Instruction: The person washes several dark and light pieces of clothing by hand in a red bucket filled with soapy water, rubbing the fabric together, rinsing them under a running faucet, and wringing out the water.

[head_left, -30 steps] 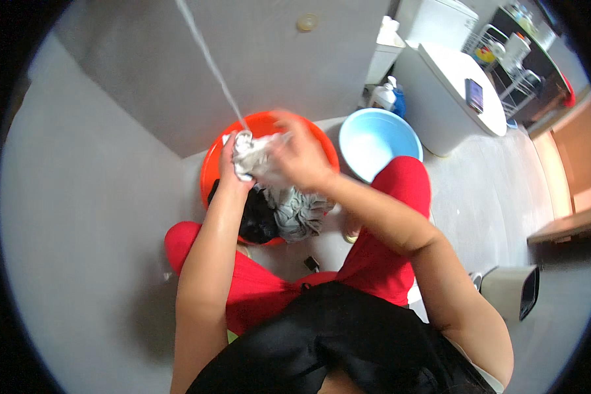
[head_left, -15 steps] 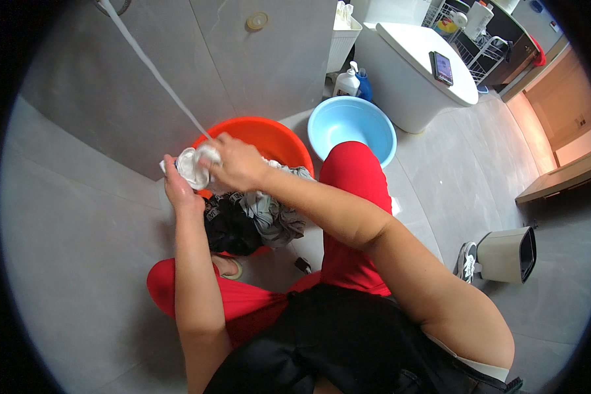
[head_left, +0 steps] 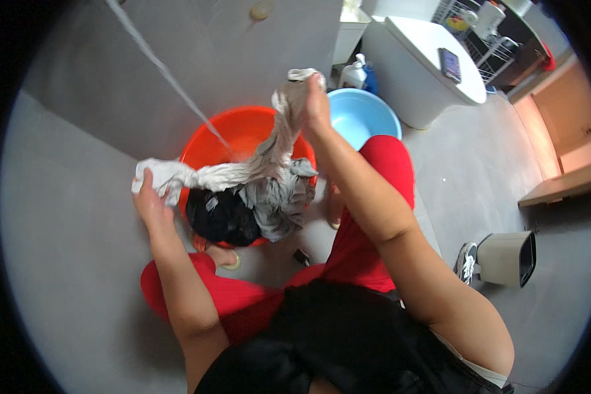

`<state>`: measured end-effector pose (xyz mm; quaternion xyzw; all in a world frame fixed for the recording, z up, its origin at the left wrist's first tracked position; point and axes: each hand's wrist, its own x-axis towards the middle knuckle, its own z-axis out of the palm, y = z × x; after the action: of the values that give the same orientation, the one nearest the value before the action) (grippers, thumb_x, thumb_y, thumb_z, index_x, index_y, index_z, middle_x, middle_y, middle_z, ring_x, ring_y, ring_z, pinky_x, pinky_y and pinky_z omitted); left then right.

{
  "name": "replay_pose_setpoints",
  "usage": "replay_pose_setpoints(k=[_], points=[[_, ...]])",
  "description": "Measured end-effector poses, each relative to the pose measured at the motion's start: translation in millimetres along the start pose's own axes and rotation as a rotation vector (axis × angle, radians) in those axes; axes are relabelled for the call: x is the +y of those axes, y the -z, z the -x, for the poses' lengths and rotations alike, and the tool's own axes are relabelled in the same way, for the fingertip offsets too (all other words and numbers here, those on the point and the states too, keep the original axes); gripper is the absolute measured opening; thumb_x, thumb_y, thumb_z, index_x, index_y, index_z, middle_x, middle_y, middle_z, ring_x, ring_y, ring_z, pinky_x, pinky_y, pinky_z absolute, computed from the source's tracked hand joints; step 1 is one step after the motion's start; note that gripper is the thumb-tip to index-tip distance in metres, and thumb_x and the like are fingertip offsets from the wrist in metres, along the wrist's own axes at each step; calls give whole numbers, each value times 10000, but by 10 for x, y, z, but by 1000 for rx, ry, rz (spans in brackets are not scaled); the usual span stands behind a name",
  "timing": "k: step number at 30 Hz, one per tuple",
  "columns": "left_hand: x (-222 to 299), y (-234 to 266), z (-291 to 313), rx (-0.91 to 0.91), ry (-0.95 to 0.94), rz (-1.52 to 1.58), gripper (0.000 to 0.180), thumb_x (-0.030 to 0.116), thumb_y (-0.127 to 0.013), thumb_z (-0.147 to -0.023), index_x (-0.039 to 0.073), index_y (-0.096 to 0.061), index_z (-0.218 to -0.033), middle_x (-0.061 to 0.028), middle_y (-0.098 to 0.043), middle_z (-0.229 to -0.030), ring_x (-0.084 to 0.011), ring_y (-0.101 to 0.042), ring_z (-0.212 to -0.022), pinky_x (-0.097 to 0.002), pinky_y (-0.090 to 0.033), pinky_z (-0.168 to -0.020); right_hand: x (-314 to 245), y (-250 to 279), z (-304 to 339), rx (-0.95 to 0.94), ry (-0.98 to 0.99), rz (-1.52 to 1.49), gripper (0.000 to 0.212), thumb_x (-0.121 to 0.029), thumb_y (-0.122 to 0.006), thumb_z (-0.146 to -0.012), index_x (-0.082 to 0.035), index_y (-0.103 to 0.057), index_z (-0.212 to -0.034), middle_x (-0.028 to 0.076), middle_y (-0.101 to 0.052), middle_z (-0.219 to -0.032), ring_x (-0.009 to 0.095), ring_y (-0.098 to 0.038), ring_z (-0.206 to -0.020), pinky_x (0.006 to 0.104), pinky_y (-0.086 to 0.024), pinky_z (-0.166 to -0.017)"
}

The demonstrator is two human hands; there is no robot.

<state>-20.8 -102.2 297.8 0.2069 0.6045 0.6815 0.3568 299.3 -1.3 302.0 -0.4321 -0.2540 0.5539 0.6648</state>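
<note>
A wet white garment (head_left: 230, 176), twisted and wrinkled, stretches between my hands over the orange basin (head_left: 230, 121). My left hand (head_left: 152, 205) is closed on its left end, beyond the basin's left rim. Higher up and to the right, my right hand (head_left: 316, 108) grips the other end near the light blue basin. What kind of garment it is cannot be made out. Black clothing (head_left: 223, 220) and grey clothing (head_left: 279, 207) lie heaped in the orange basin's near part. A thin stream of water (head_left: 167, 75) runs down into that basin from the upper left.
The light blue basin (head_left: 368, 118) stands beside my right knee. Behind it are a white pump bottle (head_left: 353, 73) and a toilet (head_left: 407, 72) with a phone (head_left: 450, 64) on its lid. A bin (head_left: 502, 258) and a shoe (head_left: 466, 262) are at the right.
The white garment, bunched between both hands before, is now pulled out long. My right hand has moved up and right with one end; my left hand has shifted slightly left and down.
</note>
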Motion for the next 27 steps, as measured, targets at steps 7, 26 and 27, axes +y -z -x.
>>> replay_pose_setpoints(k=[7,26,27], points=[[-13,-182,156,-329,-214,242,380,115,-624,-879,46,-436,-1203,-97,-599,-1067,-206,-608,-966,-382,-482,-844,106,398,64,-165,52,266,566,-478,-518,-890,18,-557,-1158,139,-574,-1134,215,-551,-1008,348,-448,-839],[-1313,-428,634,-860,-210,-1302,364,199,-631,-813,39,-560,-1133,-215,-586,-1113,-375,-563,-1042,-409,-447,-889,1298,667,819,-1359,158,2225,379,-299,-569,-827,-72,-641,-1122,136,-591,-1199,401,-523,-1105,495,-484,-855],[-1515,-399,627,-969,-63,-1322,366,169,-623,-806,41,-552,-1141,-219,-565,-1138,-366,-552,-1063,-403,-447,-902,1326,644,843,-1388,146,2239,377,-295,-565,-831,-69,-639,-1124,143,-586,-1205,403,-520,-1111,495,-486,-853]])
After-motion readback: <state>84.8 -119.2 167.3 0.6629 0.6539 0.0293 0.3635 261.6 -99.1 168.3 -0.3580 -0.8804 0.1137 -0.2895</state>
